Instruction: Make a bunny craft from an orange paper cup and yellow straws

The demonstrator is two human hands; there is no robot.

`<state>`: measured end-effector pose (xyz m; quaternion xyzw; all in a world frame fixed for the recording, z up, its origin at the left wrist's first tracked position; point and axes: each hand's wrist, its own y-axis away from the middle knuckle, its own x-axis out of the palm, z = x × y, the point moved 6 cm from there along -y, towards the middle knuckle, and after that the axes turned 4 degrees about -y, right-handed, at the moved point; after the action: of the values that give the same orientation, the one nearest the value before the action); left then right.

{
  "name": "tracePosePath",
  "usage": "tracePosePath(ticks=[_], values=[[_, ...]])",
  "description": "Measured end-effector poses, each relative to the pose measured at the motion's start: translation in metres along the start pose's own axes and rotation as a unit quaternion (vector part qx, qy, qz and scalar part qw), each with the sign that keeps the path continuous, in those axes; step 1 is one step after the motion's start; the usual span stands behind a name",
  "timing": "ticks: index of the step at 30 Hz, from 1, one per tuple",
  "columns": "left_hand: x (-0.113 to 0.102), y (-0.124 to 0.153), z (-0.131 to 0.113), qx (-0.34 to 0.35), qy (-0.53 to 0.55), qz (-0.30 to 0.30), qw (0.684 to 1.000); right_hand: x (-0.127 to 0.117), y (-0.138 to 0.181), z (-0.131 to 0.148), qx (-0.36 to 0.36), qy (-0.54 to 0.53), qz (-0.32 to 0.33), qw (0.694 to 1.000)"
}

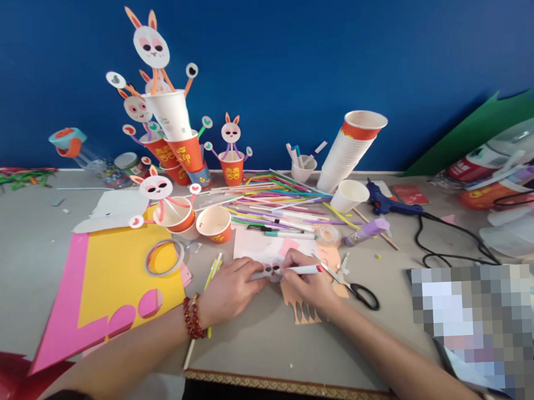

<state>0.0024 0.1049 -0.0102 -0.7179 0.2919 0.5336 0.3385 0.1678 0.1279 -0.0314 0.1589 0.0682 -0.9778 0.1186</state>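
My left hand [230, 287] holds the left edge of a small white paper face [274, 274] down on the table. Two dark eyes with pink above them show on it; the fingers partly cover the rest. In my right hand [310, 286] is a white marker [309, 269] with a red end. Its tip is hidden, close to the face's right side. Behind the face lies a white paper sheet [251, 243] with a pink scrap [289, 245]. Cut peach paper [305, 310] lies beneath my right hand, and scissors [353, 286] rest to its right.
Rabbit figures on paper cups [232, 168] stand at the back left. Coloured straws [275, 194] spread behind my hands. A tape roll [164, 257] lies on yellow paper [119, 271]. Stacked cups [348, 152], a glue gun [388, 200] and a glue stick [366, 232] are to the right.
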Motion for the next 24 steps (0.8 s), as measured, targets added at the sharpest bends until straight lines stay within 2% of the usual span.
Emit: tracePosePath(ticks=[3, 9, 24], values=[[0.0, -0.001, 0.0, -0.004, 0.001, 0.01, 1.0, -0.002, 0.0, -0.002, 0.009, -0.02, -0.017, 1.0], [-0.001, 0.001, -0.001, 0.009, 0.006, -0.015, 1.0, -0.002, -0.002, 0.007, 0.023, -0.026, 0.014, 0.999], [-0.002, 0.0, -0.001, 0.014, -0.005, -0.016, 1.0, -0.001, -0.003, 0.01, -0.012, 0.015, 0.021, 1.0]])
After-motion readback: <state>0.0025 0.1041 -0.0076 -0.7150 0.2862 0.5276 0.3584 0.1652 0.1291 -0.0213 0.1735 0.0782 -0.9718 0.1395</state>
